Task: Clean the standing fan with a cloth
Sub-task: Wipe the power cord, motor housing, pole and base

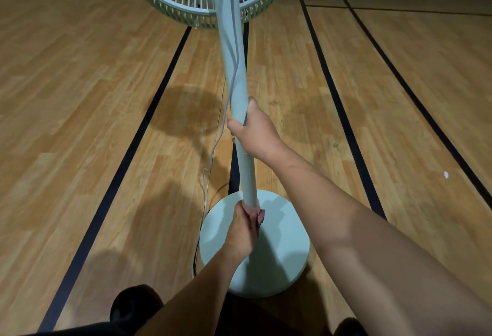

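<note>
A person's left hand [242,230] clutches a crumpled pinkish cloth [257,212] against the foot of the pale green standing fan's pole [231,69], above its round base [282,245]. Higher up, the right hand [253,130] grasps the pole; beyond, the wire grille [183,0] over a wood-plank floor [80,96].

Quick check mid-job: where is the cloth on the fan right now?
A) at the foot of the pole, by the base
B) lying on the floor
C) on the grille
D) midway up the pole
A: the left hand holds the cloth against the bottom of the pole, just above the base, while the right hand grips the pole higher up.
</note>
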A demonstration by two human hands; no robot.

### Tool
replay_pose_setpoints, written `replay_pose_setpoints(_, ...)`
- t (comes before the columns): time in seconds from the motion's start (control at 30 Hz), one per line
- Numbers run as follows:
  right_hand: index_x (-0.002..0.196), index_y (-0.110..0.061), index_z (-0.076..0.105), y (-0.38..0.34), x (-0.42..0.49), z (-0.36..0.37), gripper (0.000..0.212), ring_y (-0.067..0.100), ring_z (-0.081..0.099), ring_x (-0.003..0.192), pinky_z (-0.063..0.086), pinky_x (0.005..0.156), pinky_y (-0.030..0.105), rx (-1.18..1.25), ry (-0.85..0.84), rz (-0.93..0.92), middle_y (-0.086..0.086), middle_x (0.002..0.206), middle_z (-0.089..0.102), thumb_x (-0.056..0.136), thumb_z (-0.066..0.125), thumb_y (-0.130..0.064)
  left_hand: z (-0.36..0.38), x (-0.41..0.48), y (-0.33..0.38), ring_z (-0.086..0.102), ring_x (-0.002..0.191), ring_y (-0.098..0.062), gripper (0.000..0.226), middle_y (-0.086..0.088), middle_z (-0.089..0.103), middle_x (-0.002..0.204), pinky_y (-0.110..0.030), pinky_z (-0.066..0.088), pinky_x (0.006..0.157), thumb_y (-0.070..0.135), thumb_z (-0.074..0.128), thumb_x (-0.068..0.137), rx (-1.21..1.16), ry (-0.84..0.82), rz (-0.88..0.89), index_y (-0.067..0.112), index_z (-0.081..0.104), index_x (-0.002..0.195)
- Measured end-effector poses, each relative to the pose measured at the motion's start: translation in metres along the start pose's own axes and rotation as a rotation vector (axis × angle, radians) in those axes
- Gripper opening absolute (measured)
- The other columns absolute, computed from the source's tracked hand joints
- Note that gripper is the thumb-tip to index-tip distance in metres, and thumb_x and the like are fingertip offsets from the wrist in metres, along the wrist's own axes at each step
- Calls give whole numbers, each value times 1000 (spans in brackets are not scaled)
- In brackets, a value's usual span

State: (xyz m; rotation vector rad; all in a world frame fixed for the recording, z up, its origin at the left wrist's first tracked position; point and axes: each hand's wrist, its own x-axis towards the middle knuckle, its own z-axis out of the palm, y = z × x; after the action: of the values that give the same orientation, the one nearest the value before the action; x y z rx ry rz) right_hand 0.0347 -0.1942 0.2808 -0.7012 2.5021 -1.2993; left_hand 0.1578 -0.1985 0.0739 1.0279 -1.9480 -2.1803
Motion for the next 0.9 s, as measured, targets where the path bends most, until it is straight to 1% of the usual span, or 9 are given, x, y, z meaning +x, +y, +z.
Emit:
replay_pose_setpoints(0.17, 115, -17, 41, -5, 0, 5, 26, 29, 72, 81, 61, 67, 44, -36, 11, -9, 5, 95, 62, 104, 57, -35, -9, -8, 16, 27, 63, -25, 37, -15, 22, 72, -25, 29, 47, 13, 27, 111, 18, -28, -54, 16, 24, 74)
replay_pose_setpoints(0.23, 115, -17, 40, -7, 2, 7, 27, 28, 71, 79, 62, 67, 46, -45, 10, -16, 5, 94, 63, 105, 56, -35, -15, -12, 26, 43, 66, -29, 36, -16, 38, 74, -23, 43, 51, 12, 31, 115, 70, -2, 35, 12, 37, 79)
replay_pose_setpoints(0.3, 116, -16, 40, -9, 4, 8, 28, 29, 71, 79, 62, 68, 48, -55, 14, -16, 6, 93, 63, 105, 57, -36, -20, -14, 40, 63, 76, -21, 16, -7, 63, 87, -27, 55, 66, 14, 41, 115, 156, 32, 203, 13, 56, 110)
replay_pose_setpoints(0.4, 115, -14, 40, -9, 8, 6, 30, 31, 72, 82, 61, 73, 50, -51, 14, -11, 8, 96, 63, 105, 57, -36, -20, -6, 74, 58, 63, -16, 17, 0, 63, 79, -33, 50, 63, 12, 38, 115, 93, 57, 345, 12, 52, 124)
replay_pose_setpoints(0.5, 116, -14, 40, -6, 11, 5, 30, 31, 72, 82, 61, 71, 48, -41, 14, -11, 10, 98, 65, 105, 57, -35, -17, 1, 102, 60, 71, -16, 27, 3, 64, 82, -38, 52, 70, 17, 38, 115, 19, 77, 477, 32, 55, 129)
replay_pose_setpoints(0.6, 114, -15, 39, 0, 16, 4, 28, 24, 68, 75, 52, 57, 36, -49, 39, -13, 6, 93, 62, 104, 57, -35, -15, 3, 110, 65, 84, -6, 41, 9, 65, 92, -22, 55, 81, 25, 40, 114, 1, 97, 573, 64, 52, 117)
replay_pose_setpoints(0.7, 115, -14, 40, 6, 20, 2, 27, 20, 60, 69, 44, 54, 32, -20, 45, -11, 2, 89, 59, 104, 57, -33, -9, 9, 92, 66, 93, -23, 24, -7, 64, 98, -38, 57, 92, 23, 37, 116, 163, 130, 590, 25, 53, 134)
replay_pose_setpoints(0.77, 116, -13, 41, 9, 23, 0, 27, 18, 59, 69, 42, 54, 32, -2, 40, -8, 1, 88, 58, 104, 56, -32, -5, 13, 74, 60, 89, -27, 25, -15, 58, 94, -46, 53, 92, 17, 36, 116, 224, 108, 582, -4, 49, 123)
replay_pose_setpoints(0.9, 119, -13, 41, 13, 24, 0, 29, 16, 59, 68, 41, 53, 30, 13, 33, -7, 0, 88, 57, 106, 56, -34, 3, 2, 51, 56, 78, 2, 25, 0, 48, 77, -20, 44, 92, 9, 33, 117, 173, 38, 540, -1, 42, 95)
